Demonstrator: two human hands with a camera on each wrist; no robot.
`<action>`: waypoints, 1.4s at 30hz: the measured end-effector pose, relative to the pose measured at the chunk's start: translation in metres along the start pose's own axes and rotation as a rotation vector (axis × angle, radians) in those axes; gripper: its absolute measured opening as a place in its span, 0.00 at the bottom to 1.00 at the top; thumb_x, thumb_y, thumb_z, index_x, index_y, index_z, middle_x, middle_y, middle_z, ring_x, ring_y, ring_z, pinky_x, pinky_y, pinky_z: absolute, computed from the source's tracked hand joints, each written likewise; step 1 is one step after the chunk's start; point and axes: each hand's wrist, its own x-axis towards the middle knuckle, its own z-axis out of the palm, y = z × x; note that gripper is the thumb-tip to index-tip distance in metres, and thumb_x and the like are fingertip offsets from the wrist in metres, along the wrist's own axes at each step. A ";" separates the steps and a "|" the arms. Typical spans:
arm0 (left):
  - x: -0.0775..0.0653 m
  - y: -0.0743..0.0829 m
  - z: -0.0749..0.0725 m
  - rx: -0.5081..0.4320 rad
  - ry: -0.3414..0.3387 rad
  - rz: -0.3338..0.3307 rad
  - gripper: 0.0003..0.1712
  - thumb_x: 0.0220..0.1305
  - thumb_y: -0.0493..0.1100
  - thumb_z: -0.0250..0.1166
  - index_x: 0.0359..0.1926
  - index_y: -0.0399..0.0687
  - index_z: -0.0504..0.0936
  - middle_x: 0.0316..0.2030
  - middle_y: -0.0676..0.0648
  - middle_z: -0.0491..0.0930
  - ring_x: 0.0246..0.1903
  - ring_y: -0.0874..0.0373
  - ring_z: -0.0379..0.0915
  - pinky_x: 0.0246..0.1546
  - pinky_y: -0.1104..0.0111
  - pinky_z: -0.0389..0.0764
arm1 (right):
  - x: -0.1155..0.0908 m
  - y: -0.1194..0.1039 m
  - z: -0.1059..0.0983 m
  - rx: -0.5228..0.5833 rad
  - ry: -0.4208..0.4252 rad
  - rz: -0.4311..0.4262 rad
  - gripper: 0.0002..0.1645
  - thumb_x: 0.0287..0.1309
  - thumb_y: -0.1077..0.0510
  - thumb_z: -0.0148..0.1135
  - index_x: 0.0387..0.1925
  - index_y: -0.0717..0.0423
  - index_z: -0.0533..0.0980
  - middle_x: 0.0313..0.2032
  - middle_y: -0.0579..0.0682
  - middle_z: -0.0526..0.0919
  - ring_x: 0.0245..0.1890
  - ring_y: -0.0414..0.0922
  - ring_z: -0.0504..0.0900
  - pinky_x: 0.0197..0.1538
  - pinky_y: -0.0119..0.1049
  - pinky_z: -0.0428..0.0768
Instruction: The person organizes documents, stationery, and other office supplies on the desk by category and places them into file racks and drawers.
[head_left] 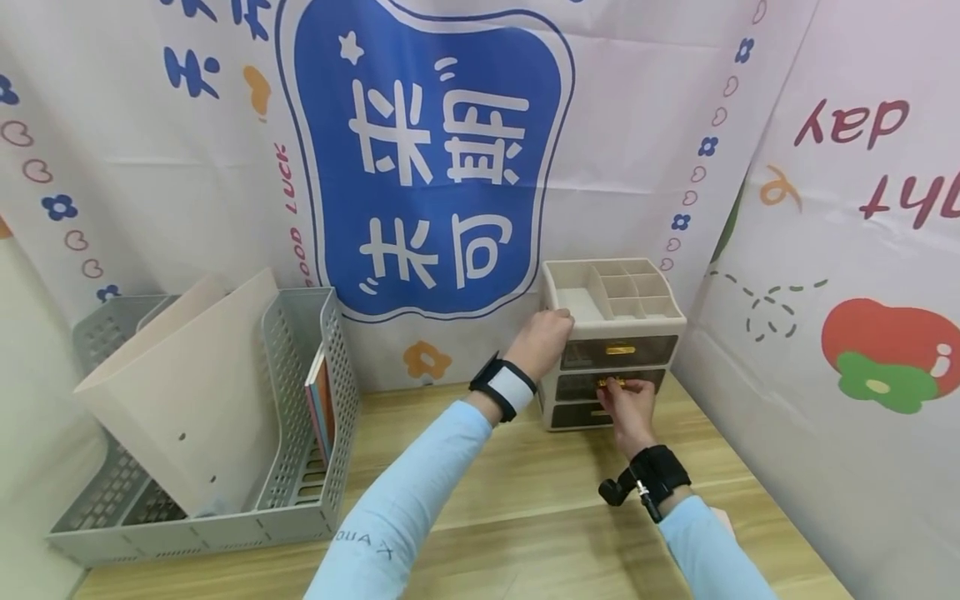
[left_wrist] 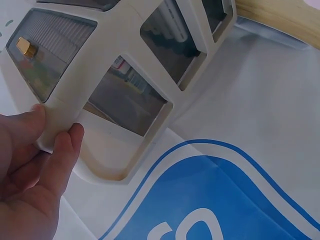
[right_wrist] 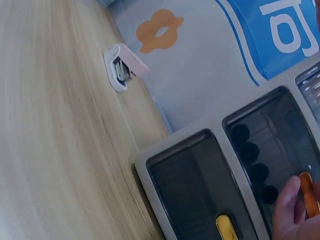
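A cream desktop drawer organizer (head_left: 622,326) with dark see-through drawers stands against the back wall. My left hand (head_left: 542,343) grips its upper left front corner; in the left wrist view, the thumb lies on one side of the frame and the fingers (left_wrist: 60,162) on the other. With thumb and fingers, my right hand (head_left: 628,410) pinches the gold handle (right_wrist: 309,194) of the middle drawer (head_left: 581,386). That drawer looks closed. Dark round ends of several things show through its front in the right wrist view. Another gold handle (right_wrist: 226,227) sits on the bottom drawer (right_wrist: 195,182).
A grey perforated file holder (head_left: 198,533) at the left carries cream folders (head_left: 202,400) and thin books (head_left: 321,404). A pink and white stapler (right_wrist: 120,67) lies on the wooden table (head_left: 525,533) near the printed wall cloth; my left arm hides it in the head view.
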 end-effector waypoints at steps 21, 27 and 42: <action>-0.001 0.002 -0.004 -0.010 -0.011 -0.015 0.11 0.68 0.30 0.59 0.40 0.43 0.87 0.38 0.48 0.86 0.37 0.57 0.85 0.40 0.69 0.85 | -0.016 0.027 -0.016 -0.123 0.074 0.138 0.36 0.69 0.61 0.54 0.66 0.62 0.43 0.45 0.53 0.65 0.28 0.35 0.74 0.39 0.27 0.79; 0.001 0.009 -0.004 -0.013 -0.021 -0.011 0.11 0.69 0.31 0.58 0.42 0.44 0.87 0.39 0.48 0.86 0.39 0.58 0.85 0.41 0.69 0.85 | -0.005 0.033 -0.023 -0.021 0.017 0.178 0.23 0.71 0.63 0.51 0.59 0.62 0.53 0.48 0.53 0.64 0.32 0.34 0.77 0.41 0.25 0.82; 0.004 0.003 -0.008 -0.021 -0.065 -0.045 0.12 0.70 0.31 0.58 0.44 0.43 0.87 0.41 0.46 0.87 0.40 0.57 0.85 0.41 0.68 0.85 | -0.008 0.041 -0.026 -0.030 -0.003 0.134 0.10 0.68 0.69 0.51 0.45 0.61 0.61 0.41 0.53 0.70 0.28 0.34 0.81 0.37 0.24 0.83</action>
